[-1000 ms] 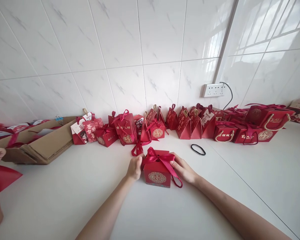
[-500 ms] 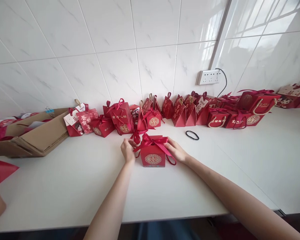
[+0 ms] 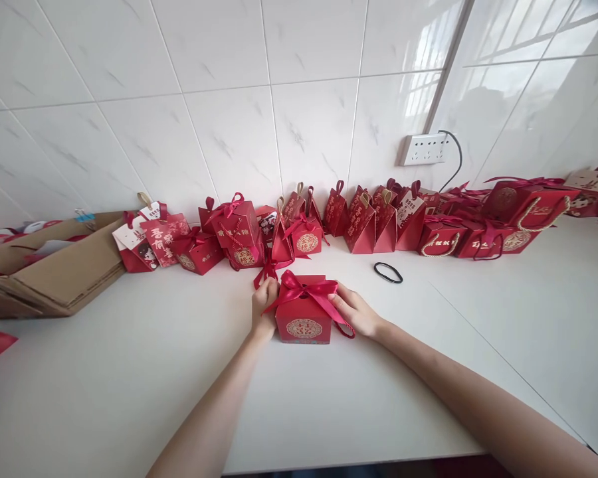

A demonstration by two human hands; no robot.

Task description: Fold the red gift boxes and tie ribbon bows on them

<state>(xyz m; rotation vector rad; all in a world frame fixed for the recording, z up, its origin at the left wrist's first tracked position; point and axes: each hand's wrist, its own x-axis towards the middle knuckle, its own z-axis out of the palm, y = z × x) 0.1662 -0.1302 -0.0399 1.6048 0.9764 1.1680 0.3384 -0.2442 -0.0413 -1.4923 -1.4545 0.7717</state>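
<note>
Head view shows the red box (image 3: 303, 328) between the left hand (image 3: 265, 309) and right hand (image 3: 357, 312), both curled, clasping its sides.

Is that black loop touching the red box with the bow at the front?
No, the black loop lies by itself on the white tabletop, apart from the red box and off to its right.
</note>
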